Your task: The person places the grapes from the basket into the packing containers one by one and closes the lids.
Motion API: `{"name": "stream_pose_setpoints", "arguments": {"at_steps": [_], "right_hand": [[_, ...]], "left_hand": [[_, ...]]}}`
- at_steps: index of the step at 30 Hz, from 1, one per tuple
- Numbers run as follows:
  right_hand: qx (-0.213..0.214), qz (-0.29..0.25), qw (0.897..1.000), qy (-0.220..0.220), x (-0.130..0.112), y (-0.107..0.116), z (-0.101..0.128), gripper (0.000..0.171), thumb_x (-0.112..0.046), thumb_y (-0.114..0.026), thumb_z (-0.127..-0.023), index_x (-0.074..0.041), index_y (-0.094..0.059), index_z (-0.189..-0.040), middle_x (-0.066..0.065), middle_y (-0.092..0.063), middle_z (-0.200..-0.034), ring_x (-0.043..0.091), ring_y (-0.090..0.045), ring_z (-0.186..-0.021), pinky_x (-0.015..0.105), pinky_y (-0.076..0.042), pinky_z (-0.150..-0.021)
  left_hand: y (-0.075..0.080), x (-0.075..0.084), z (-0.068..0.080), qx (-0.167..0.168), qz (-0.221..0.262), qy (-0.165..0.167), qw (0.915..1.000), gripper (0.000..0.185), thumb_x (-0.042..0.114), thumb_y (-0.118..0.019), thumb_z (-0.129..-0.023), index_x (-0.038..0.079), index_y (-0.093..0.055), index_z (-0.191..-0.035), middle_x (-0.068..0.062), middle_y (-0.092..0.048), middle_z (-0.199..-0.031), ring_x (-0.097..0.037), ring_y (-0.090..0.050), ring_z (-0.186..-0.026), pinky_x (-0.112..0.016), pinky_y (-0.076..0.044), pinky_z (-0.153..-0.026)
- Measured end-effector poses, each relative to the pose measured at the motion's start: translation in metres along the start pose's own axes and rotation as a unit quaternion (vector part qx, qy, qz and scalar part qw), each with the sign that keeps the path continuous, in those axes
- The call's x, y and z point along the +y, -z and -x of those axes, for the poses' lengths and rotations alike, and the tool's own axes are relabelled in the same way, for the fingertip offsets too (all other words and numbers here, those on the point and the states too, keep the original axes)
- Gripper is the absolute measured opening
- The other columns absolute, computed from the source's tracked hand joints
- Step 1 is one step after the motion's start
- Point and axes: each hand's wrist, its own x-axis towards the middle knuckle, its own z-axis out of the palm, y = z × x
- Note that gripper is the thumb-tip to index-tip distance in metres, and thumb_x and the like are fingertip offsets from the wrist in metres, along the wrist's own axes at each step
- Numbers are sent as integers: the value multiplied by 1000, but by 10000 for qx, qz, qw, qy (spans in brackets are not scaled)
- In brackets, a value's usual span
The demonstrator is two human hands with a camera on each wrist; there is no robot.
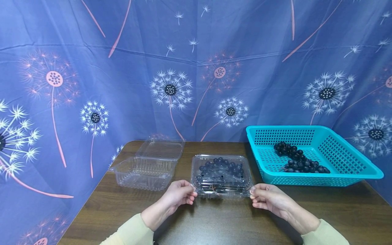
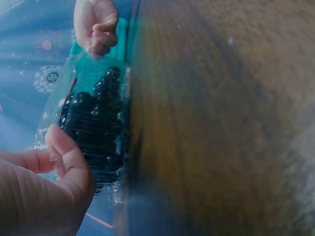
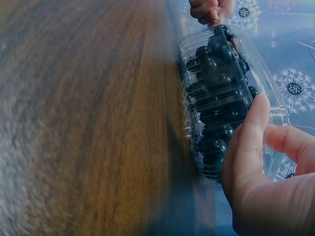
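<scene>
A clear plastic clamshell box with its lid down holds dark grapes and sits on the brown table. My left hand pinches its near left corner; my right hand pinches its near right corner. The left wrist view shows the box of grapes with my left hand at one end and my right hand at the far end. In the right wrist view my right hand grips the rim of the box, with my left hand beyond.
An empty clear clamshell box with its lid open stands at the left. A teal plastic basket with more dark grapes stands at the right. A blue dandelion-print cloth hangs behind and beside the table.
</scene>
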Motion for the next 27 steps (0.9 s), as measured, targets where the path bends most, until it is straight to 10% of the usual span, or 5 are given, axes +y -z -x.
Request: {"name": "stream_pose_setpoints", "arguments": {"at_steps": [27], "right_hand": [[13,109,9999,4,-3,2,6,14,-16,-56,-94,-4,-56,-101,3,-62,-86,12,-62,-76,29,-57,-76]], "left_hand": [[-2,1,6,198,-528,-243,9981,15,5,-55,-88,-4,-48,-98,-1,-54,-69,-7,-50,-55,-18,-47,-50]]}}
